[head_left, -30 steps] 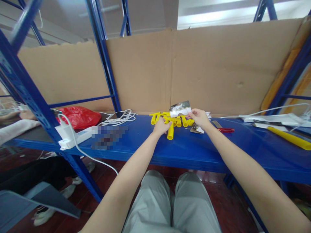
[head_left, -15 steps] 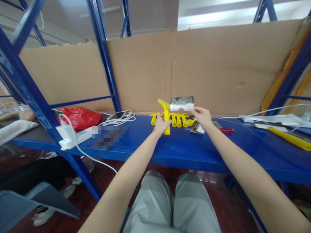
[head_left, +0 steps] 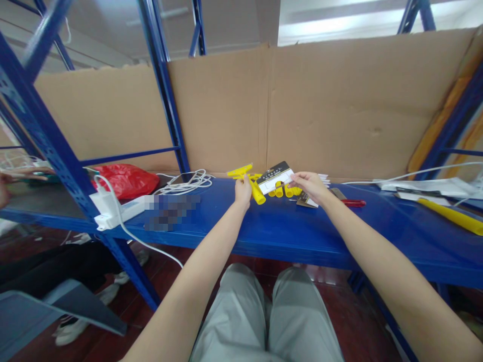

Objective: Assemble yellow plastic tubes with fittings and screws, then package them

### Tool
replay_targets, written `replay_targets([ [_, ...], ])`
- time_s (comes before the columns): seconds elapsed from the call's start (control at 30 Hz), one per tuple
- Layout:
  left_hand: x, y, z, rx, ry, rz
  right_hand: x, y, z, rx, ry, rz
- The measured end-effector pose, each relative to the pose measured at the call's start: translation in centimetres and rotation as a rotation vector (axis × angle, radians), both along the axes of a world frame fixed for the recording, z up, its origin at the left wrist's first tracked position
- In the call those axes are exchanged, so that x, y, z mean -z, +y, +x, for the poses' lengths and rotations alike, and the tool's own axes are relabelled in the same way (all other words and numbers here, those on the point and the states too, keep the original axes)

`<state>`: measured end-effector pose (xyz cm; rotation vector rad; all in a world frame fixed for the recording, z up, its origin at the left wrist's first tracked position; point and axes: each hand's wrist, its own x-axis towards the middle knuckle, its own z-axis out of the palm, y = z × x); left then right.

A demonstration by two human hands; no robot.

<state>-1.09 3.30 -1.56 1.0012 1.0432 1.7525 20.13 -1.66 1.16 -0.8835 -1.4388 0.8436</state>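
My left hand (head_left: pixel 242 191) is closed around a yellow T-shaped squeegee (head_left: pixel 258 194), its handle end tilted toward me and to the right. A black-and-white cardboard packaging card (head_left: pixel 274 178) is pinched by its right edge in my right hand (head_left: pixel 307 184). The card slants close to the squeegee's handle; whether they touch I cannot tell. Behind and below the card lie several more yellow squeegees (head_left: pixel 288 192), partly hidden by it. Another folded card (head_left: pixel 307 200) rests on the blue shelf (head_left: pixel 279 226) beneath my right hand.
A red-handled tool (head_left: pixel 353 203) lies right of my right hand, and a long yellow piece (head_left: pixel 453 217) farther right. To the left are a white power strip (head_left: pixel 123 211), coiled white cable (head_left: pixel 188 182) and a red plastic bag (head_left: pixel 126 181). Cardboard (head_left: pixel 339 110) walls the back.
The squeegee has turned from upright to tilted, its head swinging left. The card has come down and rotated toward the handle, its printed face now slanted. The co-worker's hand at far left has shifted.
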Motion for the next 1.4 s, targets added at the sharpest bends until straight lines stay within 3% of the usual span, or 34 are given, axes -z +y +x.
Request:
replay_targets([
  [0.37, -2.1, -1.7, -0.3, -0.091, -0.25, -0.254, -0.5, -0.4, 0.2, -0.057, 0.046, -0.013],
  [0.57, -2.3, -1.8, -0.5, -0.164, -0.342, -0.251, -0.7, -0.6, 0.5, -0.067, 0.087, -0.015],
  [0.87, -2.1, -1.9, -0.5, -0.192, -0.311, -0.186, -0.9, -0.7, 0.9, -0.06, 0.093, -0.03],
  [1.17, -2.3, -2.9, 0.6, 0.121, -0.25, -0.16, 0.1, -0.4, -0.4, -0.114, -0.022, -0.041],
  [1.4, -1.9, -2.3, 0.3, 0.194, -0.342, -0.185, 0.5, -0.3, -1.3, -0.072, -0.029, -0.02],
])
